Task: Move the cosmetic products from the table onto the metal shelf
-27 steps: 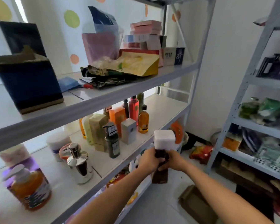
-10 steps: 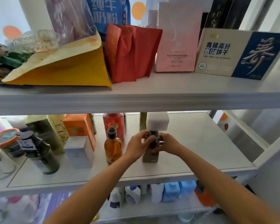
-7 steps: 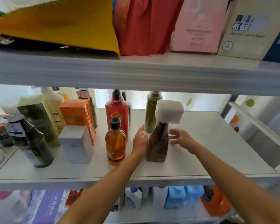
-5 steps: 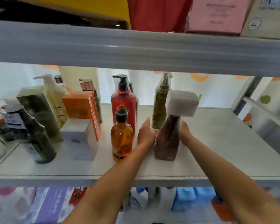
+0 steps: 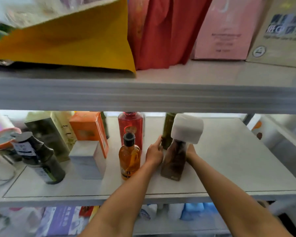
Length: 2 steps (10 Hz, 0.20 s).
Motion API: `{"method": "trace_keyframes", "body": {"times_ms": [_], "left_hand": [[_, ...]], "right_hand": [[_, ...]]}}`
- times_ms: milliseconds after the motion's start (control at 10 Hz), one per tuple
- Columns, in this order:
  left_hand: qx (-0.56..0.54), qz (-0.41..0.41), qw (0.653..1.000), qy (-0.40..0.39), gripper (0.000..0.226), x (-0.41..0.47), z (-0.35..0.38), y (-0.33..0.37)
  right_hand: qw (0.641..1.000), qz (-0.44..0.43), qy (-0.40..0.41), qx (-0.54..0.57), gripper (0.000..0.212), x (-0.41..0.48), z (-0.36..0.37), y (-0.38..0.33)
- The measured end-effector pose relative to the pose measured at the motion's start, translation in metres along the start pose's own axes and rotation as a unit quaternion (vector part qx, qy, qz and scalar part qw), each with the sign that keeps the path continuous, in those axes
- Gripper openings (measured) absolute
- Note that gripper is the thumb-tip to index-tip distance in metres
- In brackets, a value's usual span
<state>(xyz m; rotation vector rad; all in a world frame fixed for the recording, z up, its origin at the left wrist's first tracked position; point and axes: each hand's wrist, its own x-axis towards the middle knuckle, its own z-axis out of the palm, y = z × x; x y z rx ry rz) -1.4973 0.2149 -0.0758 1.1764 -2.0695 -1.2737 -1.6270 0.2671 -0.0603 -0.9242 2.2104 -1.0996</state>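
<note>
A brown bottle [image 5: 175,161] with a big white cube cap [image 5: 186,128] stands upright on the middle board of the metal shelf [image 5: 229,159]. My left hand [image 5: 154,154] lies just left of it, fingers stretched forward, their tips at the foot of an olive-green bottle [image 5: 167,130] behind. My right hand [image 5: 190,151] sits against the brown bottle's right side. Its fingers are hidden behind the bottle.
Left of my hands stand an amber bottle [image 5: 129,158], a red pump bottle [image 5: 131,124], an orange box [image 5: 89,129], a grey box [image 5: 85,158] and a dark bottle [image 5: 39,161]. The upper board's edge [image 5: 143,96] hangs low overhead, carrying bags and boxes. Bare board lies to the right.
The brown bottle went from being carried to standing on the shelf. Both hands let go of it and now flank it, with the left fingers reaching back to the green bottle.
</note>
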Motion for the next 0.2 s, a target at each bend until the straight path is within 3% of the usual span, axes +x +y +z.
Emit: {"method": "trace_keyframes", "body": {"times_ms": [100,200], "left_hand": [[-0.028,-0.033,0.999,-0.01,0.05,-0.012,-0.006,0.014],[-0.007,-0.046,0.999,-0.027,0.051,-0.032,-0.011,0.022]], "right_hand": [[0.993,-0.017,-0.059,-0.097,0.027,-0.014,-0.014,-0.004],[0.976,-0.005,-0.095,-0.198,0.039,-0.025,-0.025,0.012]]}}
